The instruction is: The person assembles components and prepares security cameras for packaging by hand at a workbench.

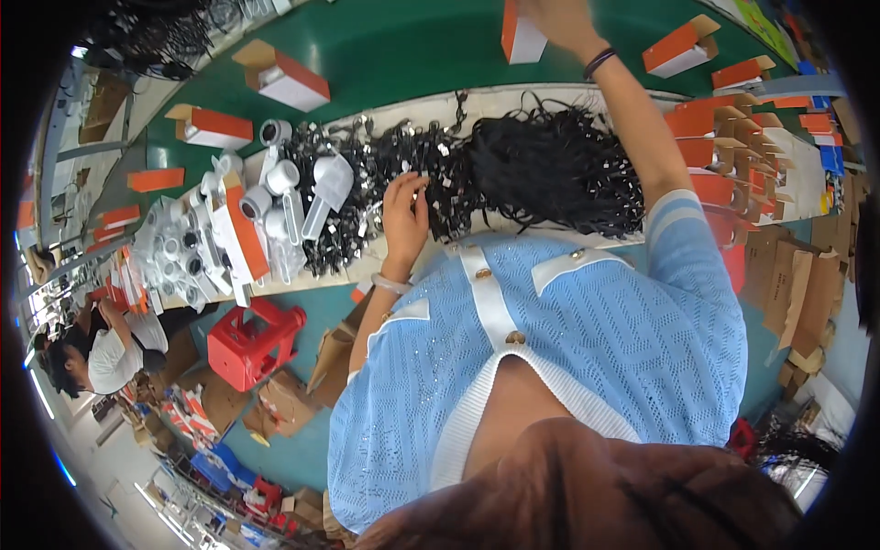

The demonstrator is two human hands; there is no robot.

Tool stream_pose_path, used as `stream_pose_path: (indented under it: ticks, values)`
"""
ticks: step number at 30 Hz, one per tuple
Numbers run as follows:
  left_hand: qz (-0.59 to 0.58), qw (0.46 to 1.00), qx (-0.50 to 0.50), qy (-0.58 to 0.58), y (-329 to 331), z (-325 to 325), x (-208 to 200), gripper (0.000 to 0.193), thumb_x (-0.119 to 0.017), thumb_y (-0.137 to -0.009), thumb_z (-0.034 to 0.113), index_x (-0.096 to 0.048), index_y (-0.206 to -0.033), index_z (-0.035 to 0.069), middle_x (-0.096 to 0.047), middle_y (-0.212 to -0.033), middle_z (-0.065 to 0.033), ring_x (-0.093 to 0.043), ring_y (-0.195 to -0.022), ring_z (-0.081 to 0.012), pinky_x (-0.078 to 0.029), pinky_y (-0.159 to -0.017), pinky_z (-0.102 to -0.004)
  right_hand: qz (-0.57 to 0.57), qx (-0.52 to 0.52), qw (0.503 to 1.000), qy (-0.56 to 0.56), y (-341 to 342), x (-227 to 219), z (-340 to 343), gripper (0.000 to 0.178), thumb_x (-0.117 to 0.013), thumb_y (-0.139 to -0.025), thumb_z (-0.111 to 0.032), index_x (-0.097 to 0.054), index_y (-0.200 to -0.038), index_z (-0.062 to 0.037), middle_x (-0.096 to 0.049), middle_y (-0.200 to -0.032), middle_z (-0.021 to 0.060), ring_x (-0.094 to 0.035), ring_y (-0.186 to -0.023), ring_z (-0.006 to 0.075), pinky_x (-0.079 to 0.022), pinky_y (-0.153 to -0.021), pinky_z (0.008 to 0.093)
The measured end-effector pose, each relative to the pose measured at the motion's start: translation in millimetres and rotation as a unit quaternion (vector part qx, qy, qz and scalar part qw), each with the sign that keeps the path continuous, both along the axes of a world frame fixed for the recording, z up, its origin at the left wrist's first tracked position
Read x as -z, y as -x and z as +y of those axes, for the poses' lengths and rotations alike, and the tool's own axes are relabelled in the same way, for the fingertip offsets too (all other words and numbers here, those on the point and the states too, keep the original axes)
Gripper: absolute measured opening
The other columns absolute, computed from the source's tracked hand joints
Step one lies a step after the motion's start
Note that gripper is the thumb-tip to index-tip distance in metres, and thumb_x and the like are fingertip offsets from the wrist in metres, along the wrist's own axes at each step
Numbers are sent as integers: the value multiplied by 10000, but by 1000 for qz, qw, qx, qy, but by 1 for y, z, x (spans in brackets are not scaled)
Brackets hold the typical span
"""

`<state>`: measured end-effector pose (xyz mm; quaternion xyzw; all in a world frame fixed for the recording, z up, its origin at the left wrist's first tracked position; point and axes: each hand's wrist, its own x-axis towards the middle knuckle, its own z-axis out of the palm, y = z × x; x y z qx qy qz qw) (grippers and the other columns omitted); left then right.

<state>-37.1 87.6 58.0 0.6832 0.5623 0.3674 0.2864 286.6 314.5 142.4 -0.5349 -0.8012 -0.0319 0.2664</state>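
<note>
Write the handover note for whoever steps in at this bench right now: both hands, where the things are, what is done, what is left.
Left hand: fingers in the heap of black cables on the bench edge; whether it grips one cannot be told.
Right hand: reached out over the green belt, on an orange-and-white box.
More such boxes lie on the belt and stacked at the right. White camera-like parts are piled left of the cables.
Done: not visible. Left: a large cable heap and many open boxes remain.
</note>
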Motion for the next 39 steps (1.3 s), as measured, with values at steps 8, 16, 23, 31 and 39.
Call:
stream_pose_path:
  ticks: [8,16,23,31,39]
  values:
    - [2,998,68,1,-46,47,11,161,-599,-807,83,-613,-962,42,-579,-952,-125,-575,-867,-302,-471,-759,-362,-151,71,986,22,12,-8,-15,408,-476,-897,-383,-576,-985,3,-624,-796,146,-578,-873,310,-323,-960,457]
    - [184,975,22,119,-79,107,52,245,-684,-748,333,-696,-814,97,-660,-811,-99,-625,-765,-277,-488,-655,-360,-99,109,979,-140,9,-13,-42,293,-599,-809,-261,-538,-978,-30,-583,-972,165,-538,-953,314,-362,-896,461]
    - [111,988,71,80,-88,108,9,182,-654,-773,258,-700,-853,101,-677,-785,-84,-643,-704,-265,-499,-626,-346,156,-76,981,90,18,45,-122,417,-628,-811,-206,-518,-1182,-50,-555,-1183,159,-515,-1100,318,-395,-953,390]
    - [-66,996,56,-27,-73,85,-76,109,-648,-806,160,-683,-859,71,-665,-735,-76,-631,-600,-174,-479,-546,-268,306,-148,895,290,67,44,-152,372,-612,-852,-229,-504,-1161,-53,-630,-749,106,-620,-629,240,-479,-597,330]
    - [-271,937,113,189,6,60,-98,275,-657,-789,48,-617,-1060,21,-556,-694,34,-512,-619,-57,-411,-552,-180,292,-249,889,251,89,-73,-186,255,-527,-912,-144,-523,-1151,-54,-306,-590,-47,-272,-555,53,-242,-505,228]
